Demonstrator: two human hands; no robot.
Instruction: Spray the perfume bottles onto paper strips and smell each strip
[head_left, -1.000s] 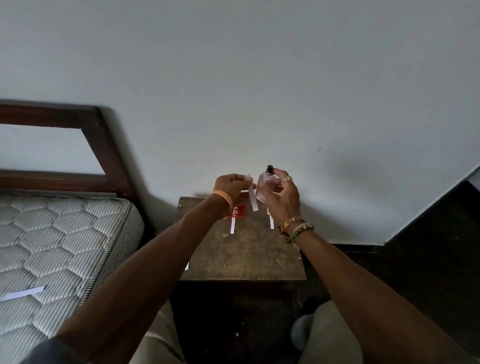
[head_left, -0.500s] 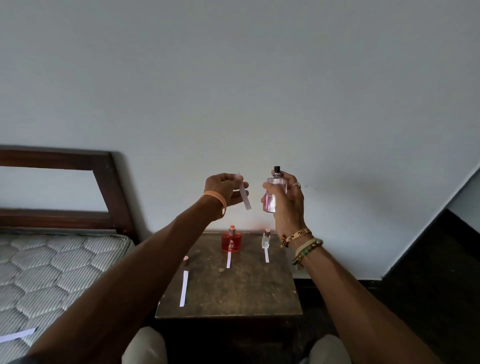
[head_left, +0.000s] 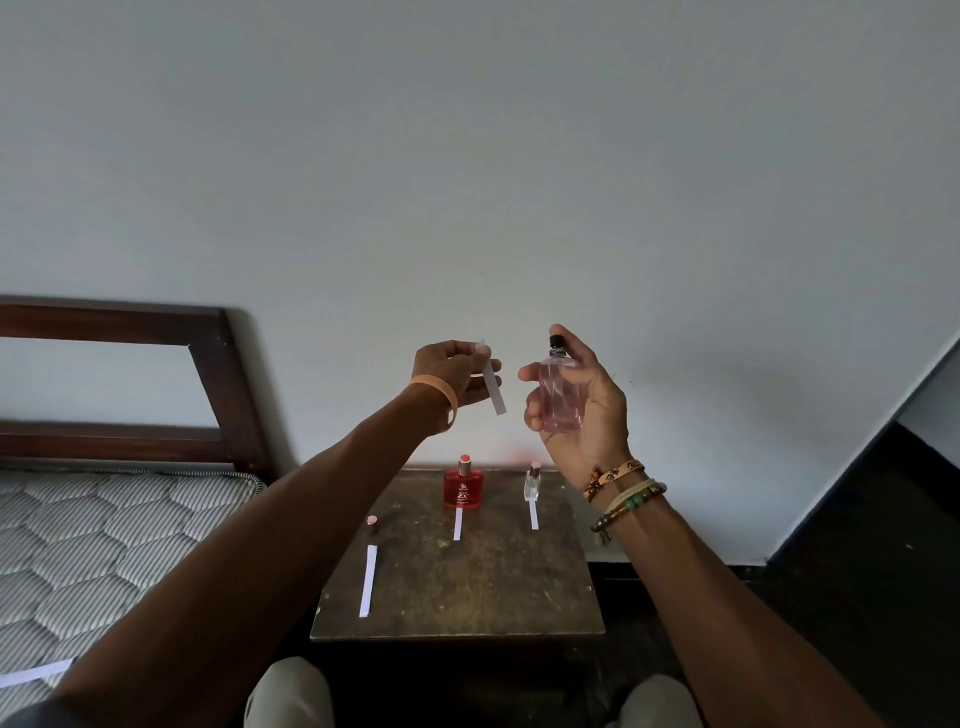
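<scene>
- Lettering in white showed on the red perfume bottle (head_left: 463, 488), too small to read (a logo above, lines beneath). The marks on a woven bracelet (head_left: 615, 474) at the right wrist were just as illegible.
- Bottles numbered four. The pink perfume bottle (head_left: 560, 400) was up in the air. Three stood on the wooden table (head_left: 493, 587): the red one, a small clear bottle (head_left: 532, 483) to its right, and a small capped bottle (head_left: 371, 525) nearer the left edge.
- Paper strips numbered five. One was the held strip (head_left: 493, 387). Three lay on the table, one in front of each bottle: the long strip (head_left: 368, 579), the middle strip (head_left: 457, 524) and the right strip (head_left: 533, 514). A stray strip (head_left: 34, 675) lay on the mattress (head_left: 104, 545).
- The right hand (head_left: 592, 410) wrapped fingers and thumb round the pink bottle, upright, with the index finger over its black spray cap (head_left: 556, 341).
- The left hand (head_left: 449, 371), an orange wristband (head_left: 439, 389) at its wrist, pinched the held strip's upper end. The strip hung tilted, near the pink bottle, not touching it.
- Both hands were raised over the table's back edge, well apart from the standing bottles.
- The long strip ran close to the left edge, its near end approaching the front edge. Open tabletop lay right of the right strip and toward the front.
</scene>
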